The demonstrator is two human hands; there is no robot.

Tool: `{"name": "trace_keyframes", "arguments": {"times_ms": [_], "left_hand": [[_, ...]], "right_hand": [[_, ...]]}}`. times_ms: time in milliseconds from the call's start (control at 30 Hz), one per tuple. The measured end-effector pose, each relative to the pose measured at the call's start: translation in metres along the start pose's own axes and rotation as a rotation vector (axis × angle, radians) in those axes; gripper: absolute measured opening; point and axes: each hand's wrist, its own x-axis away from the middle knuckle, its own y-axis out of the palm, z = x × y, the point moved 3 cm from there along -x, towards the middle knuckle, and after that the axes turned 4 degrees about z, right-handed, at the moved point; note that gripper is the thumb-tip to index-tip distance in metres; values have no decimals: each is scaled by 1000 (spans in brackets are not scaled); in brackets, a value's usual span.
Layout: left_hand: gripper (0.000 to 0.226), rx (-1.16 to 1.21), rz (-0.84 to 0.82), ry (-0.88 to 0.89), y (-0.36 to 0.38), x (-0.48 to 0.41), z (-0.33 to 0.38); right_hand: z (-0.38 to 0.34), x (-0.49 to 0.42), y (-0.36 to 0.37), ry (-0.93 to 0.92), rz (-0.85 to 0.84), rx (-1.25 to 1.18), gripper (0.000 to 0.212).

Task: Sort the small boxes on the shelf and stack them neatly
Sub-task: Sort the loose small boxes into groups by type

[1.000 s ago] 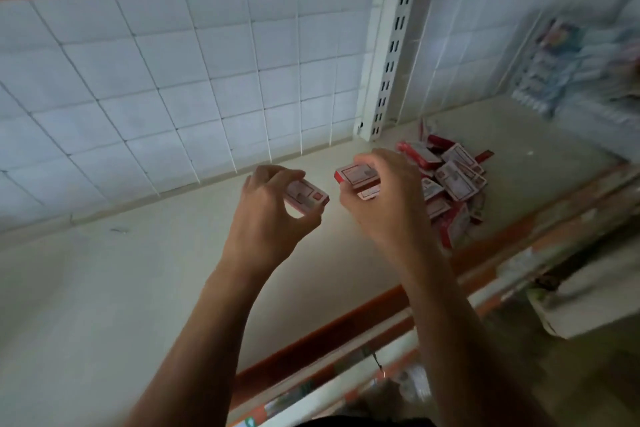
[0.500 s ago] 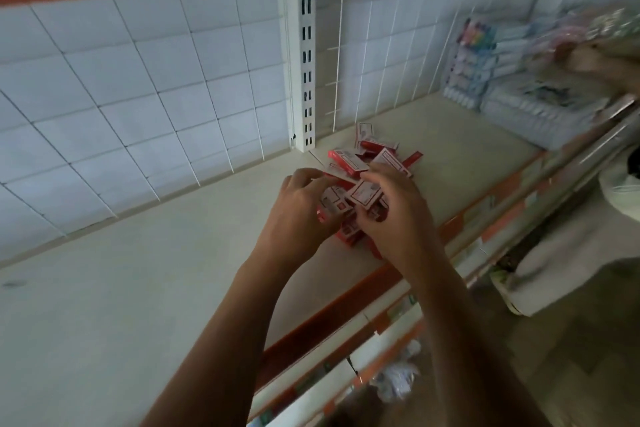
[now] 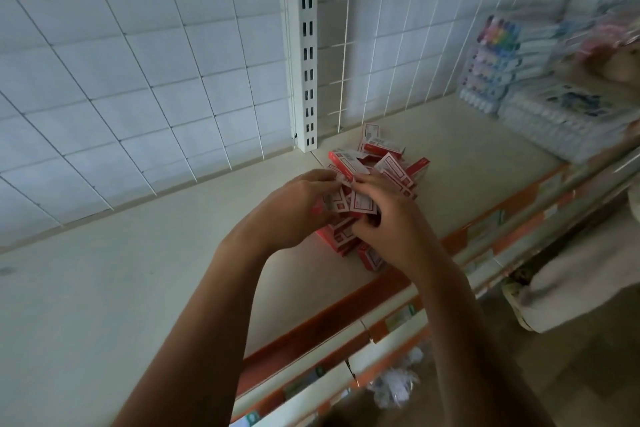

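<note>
Red-and-white cardboard, heaped: the pile of small boxes (image 3: 384, 166) lies jumbled on the cream shelf (image 3: 138, 270), just in front of the white slotted upright (image 3: 307, 80), with some boxes flat and others tipped on edge. My left hand (image 3: 298, 208) pinches one box (image 3: 333, 200) by its edges, label towards me. My right hand (image 3: 394, 222) curls its fingers round a second box (image 3: 363, 207). The two are held touching, face beside face, just above the near side of the heap.

I judge that I hold them this way to square their edges and turn the labels the same way up before they begin a stack. A grip on the narrow sides also leaves the printed face free to read. No neat stack shows anywhere on the shelf yet, so the job looks near its start. The broad stretch of shelf on my left seems the likely place for one, well apart from the heap, so sorted and unsorted boxes do not mix.

The orange lip (image 3: 332, 315) along the front runs near the closest boxes and should stop a slid one from dropping. Far to the right, blurred packs of coloured markers (image 3: 495, 55) stand against the wire grid back (image 3: 398, 45). The boxes look light and slick, so a tall column could topple unless squared.
</note>
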Motion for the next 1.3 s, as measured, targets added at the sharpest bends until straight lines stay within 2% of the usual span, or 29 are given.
{"name": "trace_keyframes", "arguments": {"times_ms": [167, 267, 400, 533, 933, 1133, 1300], "left_hand": [[52, -50, 39, 8, -3, 6, 4], [54, -47, 83, -7, -9, 26, 6], [51, -94, 243, -110, -20, 70, 2], [43, -160, 424, -277, -35, 130, -17], [40, -284, 717, -803, -80, 371, -78], [40, -328, 761, -915, -102, 474, -99], [40, -337, 810, -938, -127, 541, -125]], "right_hand": [[-4, 1, -3, -42, -24, 46, 62], [-11, 5, -7, -100, 54, 39, 57], [-41, 14, 1, -207, 127, -35, 47], [-87, 20, 38, -340, 69, -122, 45], [-259, 65, 177, -679, -220, -332, 39], [-346, 110, 234, -765, -303, -376, 40], [-403, 141, 272, -787, -318, -411, 41]]}}
